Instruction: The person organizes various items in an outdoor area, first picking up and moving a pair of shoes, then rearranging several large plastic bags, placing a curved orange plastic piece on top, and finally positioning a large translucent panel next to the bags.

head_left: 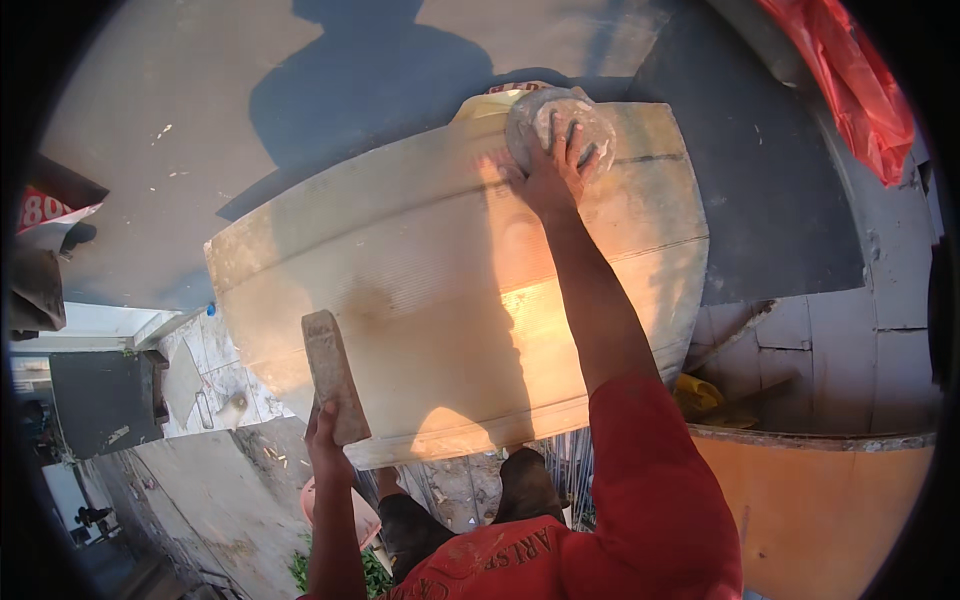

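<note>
A large tan board [400, 270] with fine ridges and long crease lines lies before me, part in sun and part in shadow. At its near left, my left hand [330, 435] is closed round the lower end of a flat, worn wooden paddle [332, 370], which points up and away from me. My right hand [560, 165] reaches to the far edge with its fingers spread flat on a round grey disc [525, 125]. Whitish smears mark the disc, and its underside is hidden. A pale yellow printed bag [485, 105] pokes out behind it.
A red plastic bag [850, 90] hangs at the far right. Nearer on the right stands an orange-brown panel [820, 500], with a yellow object [700, 395] beside it. Dark grey surface [150, 200] lies beyond the board. A pink basin [365, 520] sits near my legs.
</note>
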Available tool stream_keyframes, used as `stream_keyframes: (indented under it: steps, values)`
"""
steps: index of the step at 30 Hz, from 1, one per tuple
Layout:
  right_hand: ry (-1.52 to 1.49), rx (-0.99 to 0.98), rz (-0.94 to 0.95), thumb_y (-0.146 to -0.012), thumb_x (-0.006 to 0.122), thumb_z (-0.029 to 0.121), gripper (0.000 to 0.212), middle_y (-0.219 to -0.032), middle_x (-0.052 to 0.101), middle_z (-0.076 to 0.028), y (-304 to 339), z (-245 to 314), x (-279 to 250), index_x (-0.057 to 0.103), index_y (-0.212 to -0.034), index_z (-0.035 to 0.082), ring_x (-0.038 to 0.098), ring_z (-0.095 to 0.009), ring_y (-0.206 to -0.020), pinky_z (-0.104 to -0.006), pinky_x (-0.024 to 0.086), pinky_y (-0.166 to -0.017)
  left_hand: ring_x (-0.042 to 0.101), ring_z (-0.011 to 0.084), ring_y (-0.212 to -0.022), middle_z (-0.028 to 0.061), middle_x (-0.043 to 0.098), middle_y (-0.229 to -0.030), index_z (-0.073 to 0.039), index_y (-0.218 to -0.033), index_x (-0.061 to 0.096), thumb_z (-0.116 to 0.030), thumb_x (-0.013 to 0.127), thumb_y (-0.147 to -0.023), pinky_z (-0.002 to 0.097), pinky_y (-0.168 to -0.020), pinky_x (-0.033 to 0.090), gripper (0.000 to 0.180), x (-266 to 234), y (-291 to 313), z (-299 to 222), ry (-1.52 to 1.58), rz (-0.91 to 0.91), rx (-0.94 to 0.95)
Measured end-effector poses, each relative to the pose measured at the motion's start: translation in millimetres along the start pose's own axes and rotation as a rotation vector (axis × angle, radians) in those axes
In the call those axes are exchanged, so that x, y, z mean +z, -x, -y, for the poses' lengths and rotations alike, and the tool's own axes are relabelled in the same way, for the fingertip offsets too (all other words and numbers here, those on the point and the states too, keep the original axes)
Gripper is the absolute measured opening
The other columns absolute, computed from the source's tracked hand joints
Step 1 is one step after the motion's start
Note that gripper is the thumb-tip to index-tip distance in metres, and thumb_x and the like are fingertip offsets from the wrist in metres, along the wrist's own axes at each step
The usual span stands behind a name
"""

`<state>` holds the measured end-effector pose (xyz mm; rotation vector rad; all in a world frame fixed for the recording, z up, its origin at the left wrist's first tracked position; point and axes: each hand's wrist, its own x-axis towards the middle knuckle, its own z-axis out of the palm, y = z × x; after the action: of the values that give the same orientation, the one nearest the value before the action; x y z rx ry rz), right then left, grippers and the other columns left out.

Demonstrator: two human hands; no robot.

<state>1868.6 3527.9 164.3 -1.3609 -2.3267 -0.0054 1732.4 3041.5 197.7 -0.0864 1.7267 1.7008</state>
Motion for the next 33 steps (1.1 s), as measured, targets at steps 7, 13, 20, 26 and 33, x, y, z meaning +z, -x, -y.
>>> stream_keyframes:
  steps: [7, 13, 20, 26, 33]
  values:
    - [-0.122, -0.14, -0.071, -0.081, 0.072, 0.054, 0.079, -0.162, 0.028, 0.0, -14.0, -59.4, 15.6, 0.042, -0.149, 0.028, 0.015, -0.03, -0.153, -0.0629, 0.007, -0.12, 0.065, 0.0243, -0.103, 0.0189, 0.067, -0.111, -0.004, -0.15, 0.043, -0.037, 0.083, -0.075, 0.0345, -0.09, 0.051, 0.091, 296.3, -109.9, -19.9, -0.609, 0.014, 0.441]
    - [-0.191, -0.137, -0.026, -0.075, 0.08, 0.05, 0.096, -0.161, 0.027, 0.0, -27.8, -91.8, 8.9, 0.034, -0.153, 0.016, 0.016, -0.027, -0.153, -0.0574, 0.009, -0.122, 0.043, 0.0365, -0.125, 0.0178, 0.045, -0.126, -0.021, -0.146, 0.052, -0.059, 0.081, -0.061, 0.0495, -0.1, 0.039, 0.098, 422.8, -133.6, 1.2, -0.92, -0.257, 0.562]
    - [-0.104, -0.047, 0.051, -0.071, 0.084, 0.049, 0.103, -0.164, 0.021, 0.0, -30.9, -89.7, 16.2, 0.029, -0.155, 0.026, 0.01, -0.03, -0.154, -0.0607, 0.01, -0.121, 0.04, 0.0386, -0.115, 0.0176, 0.04, -0.123, -0.022, -0.143, 0.055, -0.067, 0.081, -0.058, 0.0483, -0.093, 0.034, 0.1, 448.2, -146.3, 22.7, -1.115, -0.467, 0.697]
    - [-0.04, -0.077, 0.167, -0.076, 0.08, 0.049, 0.099, -0.166, 0.017, 0.001, -39.2, -103.4, 3.9, 0.026, -0.156, 0.028, 0.009, -0.03, -0.154, -0.0573, 0.013, -0.122, 0.037, 0.0447, -0.122, 0.0224, 0.035, -0.13, -0.021, -0.147, 0.049, -0.074, 0.079, -0.061, 0.0591, -0.105, 0.032, 0.106, 430.4, -140.9, 43.3, -0.984, -0.143, 0.83]
    - [-0.416, -0.006, -0.021, -0.091, 0.07, 0.038, 0.078, -0.156, 0.035, -0.02, 142.3, -170.5, -43.4, 0.033, -0.152, 0.006, 0.034, -0.038, -0.144, -0.0477, 0.029, -0.118, 0.027, 0.0448, -0.141, 0.0176, 0.023, -0.155, -0.029, -0.148, 0.046, -0.057, 0.072, -0.084, 0.0612, -0.111, 0.027, 0.075, 237.6, -89.2, 68.7, -1.246, -0.039, 0.928]
